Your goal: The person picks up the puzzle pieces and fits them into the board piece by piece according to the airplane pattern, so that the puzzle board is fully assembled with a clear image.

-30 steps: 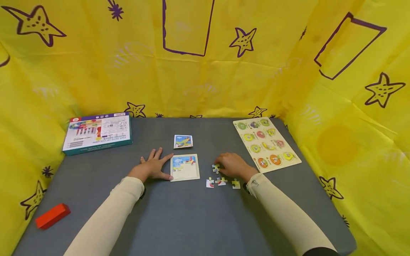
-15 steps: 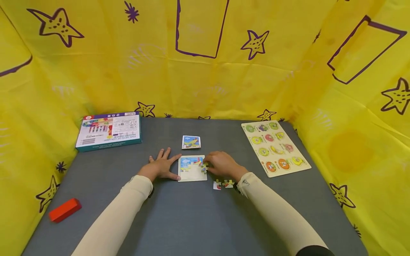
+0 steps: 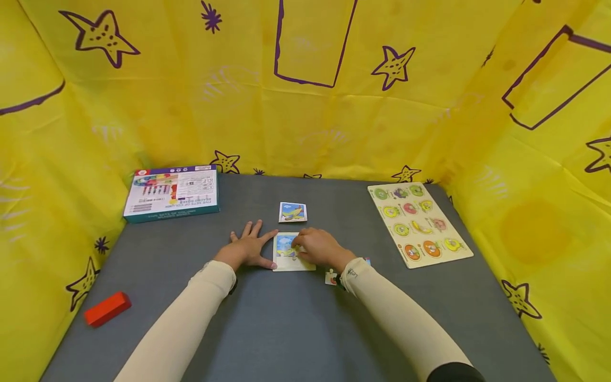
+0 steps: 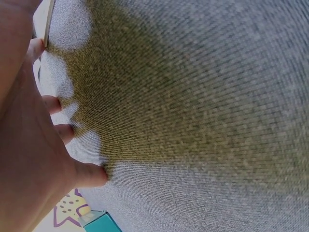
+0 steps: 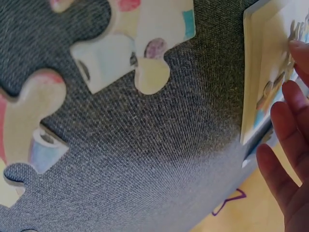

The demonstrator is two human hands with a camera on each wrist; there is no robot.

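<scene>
My left hand [image 3: 245, 250] lies on the table with its fingers spread. Its index finger and thumb touch the left edge of a small wooden puzzle tray [image 3: 295, 267], whose upper part bears fitted sky-coloured pieces. Over the tray, my right hand [image 3: 321, 247] pinches a jigsaw piece [image 3: 294, 254], mostly covered by the fingers in the head view. A loose jigsaw piece [image 3: 331, 277] lies beside the right wrist, and others are partly under that arm; the right wrist view shows loose pieces [image 5: 36, 113] close up. Just behind the tray is a picture card [image 3: 293, 212] with a yellow plane.
A boxed bead set [image 3: 172, 193] lies at the back left, and a red block [image 3: 107, 309] at the front left. On the right is a wooden fruit board [image 3: 420, 225]. Yellow patterned cloth [image 3: 296, 127] walls in the grey table [image 3: 286, 329].
My right hand has picked up a jigsaw piece from the right of the tray and carried it left over the tray. The left hand stays at the tray's edge. The head view has shifted slightly.
</scene>
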